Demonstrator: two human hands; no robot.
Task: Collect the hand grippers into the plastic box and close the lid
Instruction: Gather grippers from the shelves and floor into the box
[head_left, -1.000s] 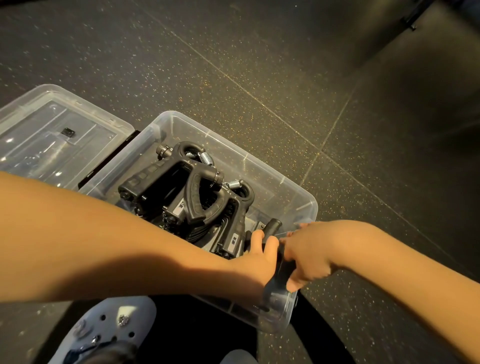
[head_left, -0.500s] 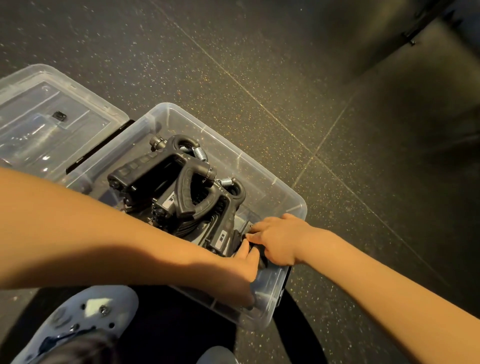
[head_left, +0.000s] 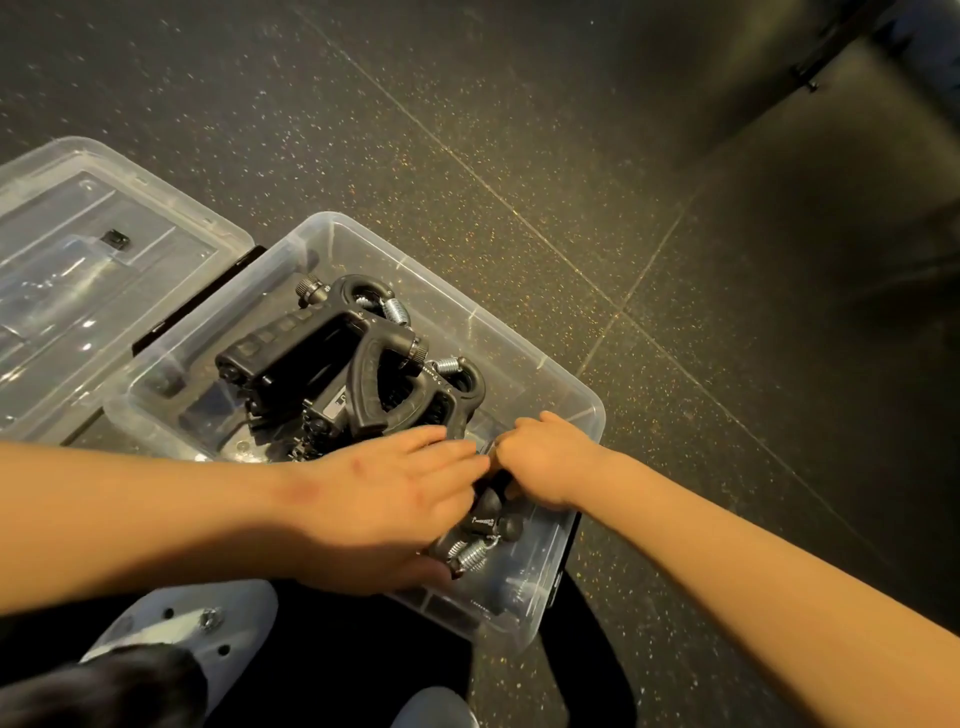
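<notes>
Right hand (head_left: 545, 457) has its grip clamped on one black handle of a hand gripper (head_left: 485, 522), with the fingers curled tight round it. Left hand (head_left: 387, 499) lies on top of the same hand gripper. Its fingers are mostly straight, so its grip is apart and it presses more than it holds.

A second ago that hand gripper poked up over the rim of the plastic box (head_left: 470, 314), and both hands were wrapped round it. Now it is down inside, in the near right corner. The left hand has let its fingers go loose.

I think this means the putting-in part is almost done. I can see no hand gripper out on the floor (head_left: 519, 156).

One handle is inside the right fist. The rest sticks out below both hands, toward the person, and its silver spring (head_left: 471, 553) shows just under the left hand, close to the near wall of the box. The pile of hand grippers (head_left: 353, 364) sits in the middle of the box, just beside the hands.

The lid (head_left: 104, 249) is still off. It lies flat on the floor, right next to the left side of the box. Both hands need to let go before it can go on. The pile looks tall, so it might hold the lid up.
</notes>
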